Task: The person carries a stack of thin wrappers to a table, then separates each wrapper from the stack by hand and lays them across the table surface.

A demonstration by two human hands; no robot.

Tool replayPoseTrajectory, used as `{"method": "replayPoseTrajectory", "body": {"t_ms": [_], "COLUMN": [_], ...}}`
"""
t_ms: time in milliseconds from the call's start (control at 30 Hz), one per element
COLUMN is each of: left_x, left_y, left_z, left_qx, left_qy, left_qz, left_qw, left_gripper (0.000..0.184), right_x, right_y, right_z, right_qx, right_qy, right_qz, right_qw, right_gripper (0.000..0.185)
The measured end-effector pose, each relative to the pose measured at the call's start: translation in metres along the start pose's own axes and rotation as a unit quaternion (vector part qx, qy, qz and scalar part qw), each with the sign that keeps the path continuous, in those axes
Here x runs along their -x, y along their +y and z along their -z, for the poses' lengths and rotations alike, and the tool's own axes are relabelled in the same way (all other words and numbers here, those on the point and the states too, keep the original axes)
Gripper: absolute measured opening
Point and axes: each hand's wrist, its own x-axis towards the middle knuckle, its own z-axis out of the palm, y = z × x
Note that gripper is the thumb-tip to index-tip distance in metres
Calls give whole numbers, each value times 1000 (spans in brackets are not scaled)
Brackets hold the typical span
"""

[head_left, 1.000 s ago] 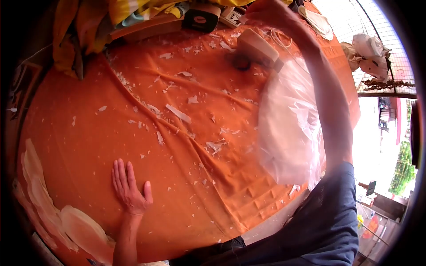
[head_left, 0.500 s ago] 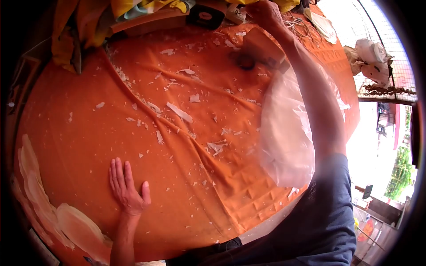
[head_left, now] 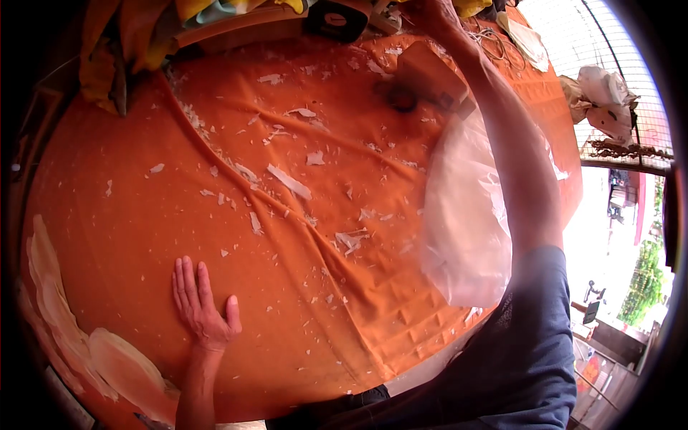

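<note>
My left hand lies flat on the orange cloth, fingers stretched out and holding nothing. At the top edge of the view is my right hand, beside a small whitish object; its fingers are partly cut off by the frame, and what they touch is unclear. Under my right forearm lies a translucent plastic bag with something pale in it. A blocky tool-like object with a dark round part rests near the bag's top. White scraps are scattered over the cloth.
Pale flat pieces lie at the lower left. Yellow cloths hang at the upper left, near a black box with a dial. Coiled cord and a white cloth are at the upper right. White bags hang by a mesh.
My right hand has moved slightly within the top edge, and its forearm has shifted left over the bag since the first frame. My left hand stays flat. The view has shifted slightly.
</note>
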Motion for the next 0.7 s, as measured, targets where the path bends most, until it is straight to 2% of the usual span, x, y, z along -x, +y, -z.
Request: {"method": "replayPoseTrajectory", "body": {"t_ms": [233, 300, 333, 400, 433, 533, 700], "left_x": [0, 0, 0, 0, 0, 1, 0], "left_y": [0, -1, -1, -1, -1, -1, -2], "left_z": [-1, -1, -1, -1, -1, -1, -1], "left_qx": [-1, -2, -2, 3, 3, 0, 2], "left_qy": [-6, -4, -3, -3, -3, -12, -9], "left_qz": [5, 1, 2, 1, 1, 5, 1], "left_qw": [1000, 1000, 1000, 1000, 1000, 1000, 1000], "left_gripper": [66, 66, 66, 66, 66, 67, 67], "right_x": [-10, -12, -16, -21, -18, -15, -13], "right_y": [13, 14, 14, 12, 14, 13, 13], "right_z": [-10, -14, -16, -17, -17, -15, -18], "right_qx": [75, -140, -139, -108, -108, -127, -130], "right_qy": [7, 71, 71, 258, 258, 176, 130], "right_qz": [138, 53, 54, 176, 177, 102, 64], "right_qw": [988, 986, 986, 944, 944, 971, 981], "right_gripper": [17, 16, 16, 23, 23, 23, 24]}}
